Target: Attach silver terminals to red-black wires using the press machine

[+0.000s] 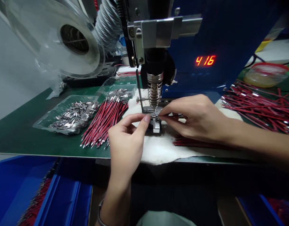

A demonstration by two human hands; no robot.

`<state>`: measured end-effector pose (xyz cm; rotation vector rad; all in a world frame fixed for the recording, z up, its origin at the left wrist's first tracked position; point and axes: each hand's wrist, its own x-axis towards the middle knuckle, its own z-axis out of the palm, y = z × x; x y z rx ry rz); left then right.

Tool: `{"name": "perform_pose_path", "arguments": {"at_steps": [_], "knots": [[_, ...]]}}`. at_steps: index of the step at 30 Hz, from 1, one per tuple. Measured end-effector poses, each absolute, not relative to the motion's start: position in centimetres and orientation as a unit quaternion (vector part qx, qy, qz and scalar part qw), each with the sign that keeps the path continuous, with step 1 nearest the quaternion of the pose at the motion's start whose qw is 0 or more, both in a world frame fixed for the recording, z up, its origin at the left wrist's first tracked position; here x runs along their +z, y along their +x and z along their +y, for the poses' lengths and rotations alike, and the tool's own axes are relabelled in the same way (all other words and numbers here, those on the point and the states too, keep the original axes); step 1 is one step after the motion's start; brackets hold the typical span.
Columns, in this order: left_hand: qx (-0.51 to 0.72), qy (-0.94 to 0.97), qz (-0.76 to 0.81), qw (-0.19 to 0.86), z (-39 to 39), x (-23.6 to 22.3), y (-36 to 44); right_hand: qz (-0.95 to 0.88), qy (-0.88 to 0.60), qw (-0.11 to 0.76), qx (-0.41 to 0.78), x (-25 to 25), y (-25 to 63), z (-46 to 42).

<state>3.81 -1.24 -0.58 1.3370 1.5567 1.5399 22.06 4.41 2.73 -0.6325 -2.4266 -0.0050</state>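
Observation:
Under the spring-loaded head (155, 89) of a blue machine (189, 37), both hands meet at a small metal fixture (156, 126). My left hand (128, 141) pinches at the fixture's left side; whatever sits between thumb and forefinger is too small to make out. From the right, my right hand (196, 117) pinches a thin dark wire (178, 116), its tip at the fixture. A bundle of red and black wires (106, 121) lies left of my left hand. More wires (196, 142) lie below my right hand on a white cloth (156, 150).
A clear tray (38, 124) of small metal parts (76, 114) stands left on the green table (14, 125). Finished-looking wires (259, 106) pile up at right near a lidded tub (267, 75). A clear fume hood (47, 40) hangs upper left. Blue bins (12, 179) sit below the table edge.

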Motion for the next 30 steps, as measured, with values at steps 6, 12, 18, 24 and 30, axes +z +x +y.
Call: {"name": "perform_pose_path", "arguments": {"at_steps": [6, 12, 18, 24, 30], "knots": [[0.574, 0.495, 0.581, 0.296, -1.27, -0.51, 3.91, -0.910, -0.251, 0.329, 0.042, 2.84, 21.96, 4.27], [0.578, 0.512, 0.565, 0.291, -1.15, -0.41, 3.92, -0.904, -0.270, 0.320, 0.086, 3.07, 21.99, 4.08], [0.584, 0.516, 0.547, 0.305, -1.07, -0.45, 3.84, -0.901, -0.278, 0.319, 0.099, 3.12, 22.00, 4.04], [0.588, 0.504, 0.549, 0.314, -1.08, -0.47, 3.89, -0.887, -0.310, 0.324, 0.115, 3.27, 22.09, 3.89], [0.587, 0.509, 0.548, 0.312, -1.10, -0.48, 3.90, -0.884, -0.301, 0.338, 0.117, 3.08, 22.09, 3.98]]}}
